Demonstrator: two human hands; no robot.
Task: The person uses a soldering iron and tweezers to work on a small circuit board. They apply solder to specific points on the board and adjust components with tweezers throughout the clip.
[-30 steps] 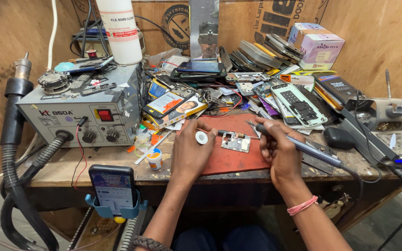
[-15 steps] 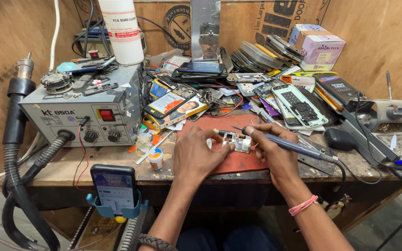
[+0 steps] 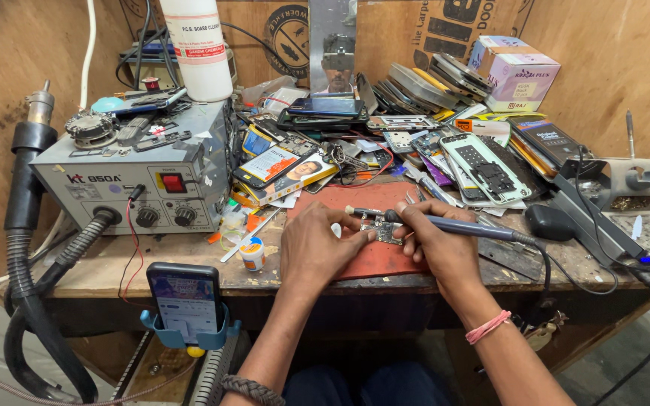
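— Hands?
— Left hand (image 3: 316, 249) curled, fingertips pinning the small circuit board (image 3: 382, 231) on the red mat (image 3: 370, 214). Right hand (image 3: 438, 244) pinches a soldering iron (image 3: 445, 222), tip over the board.
— Around?
— Grey rework station (image 3: 133, 184) at ten o'clock.

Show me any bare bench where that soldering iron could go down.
Bare wood runs along the bench's front edge, between the grey hot-air station and the left hand, apart from a small pot. A narrower strip lies right of the right hand, before the black stand. Behind the red mat, phone parts crowd everything.
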